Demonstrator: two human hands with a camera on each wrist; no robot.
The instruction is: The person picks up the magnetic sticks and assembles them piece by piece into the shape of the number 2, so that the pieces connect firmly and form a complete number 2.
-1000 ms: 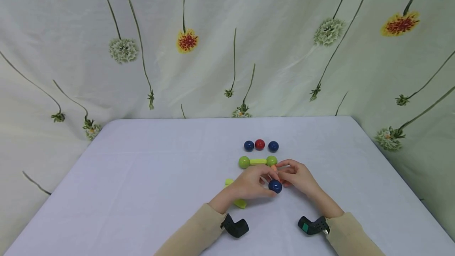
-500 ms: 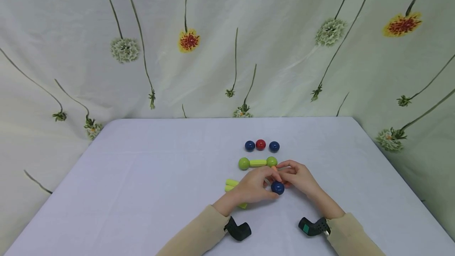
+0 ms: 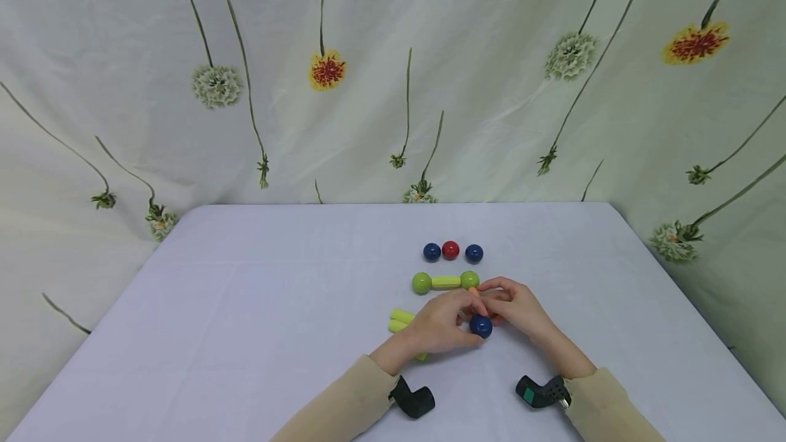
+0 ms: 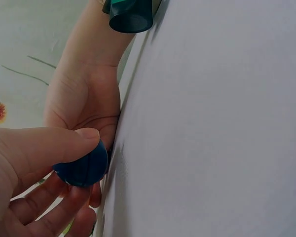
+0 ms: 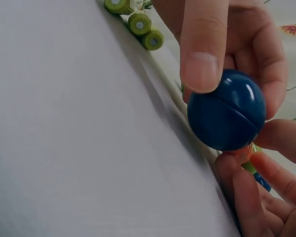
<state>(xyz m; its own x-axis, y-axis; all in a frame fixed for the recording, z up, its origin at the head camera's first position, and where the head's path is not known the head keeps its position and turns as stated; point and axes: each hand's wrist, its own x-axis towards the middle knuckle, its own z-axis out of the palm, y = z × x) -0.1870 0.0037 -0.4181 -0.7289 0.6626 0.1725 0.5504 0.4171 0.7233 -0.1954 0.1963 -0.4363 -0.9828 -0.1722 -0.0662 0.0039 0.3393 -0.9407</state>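
My left hand pinches a glossy blue ball between thumb and fingers. The ball's seam shows in the right wrist view, where the left thumb lies on its top. Just beyond it, my right hand has its fingertips around an orange rod, mostly hidden by the fingers. One end of this rod meets the right one of two green balls, and the blue ball sits at the other end. A yellow-green bar joins that ball to the left green ball.
Behind the green pieces stand two blue balls and a red ball in a row. Several yellow-green rods lie partly under the left forearm; metal-centred rod ends show in the right wrist view. A flowered cloth hangs behind the table.
My left hand has shifted slightly right and toward me with the blue ball, showing more of the yellow-green rods. The right hand stays almost in place.
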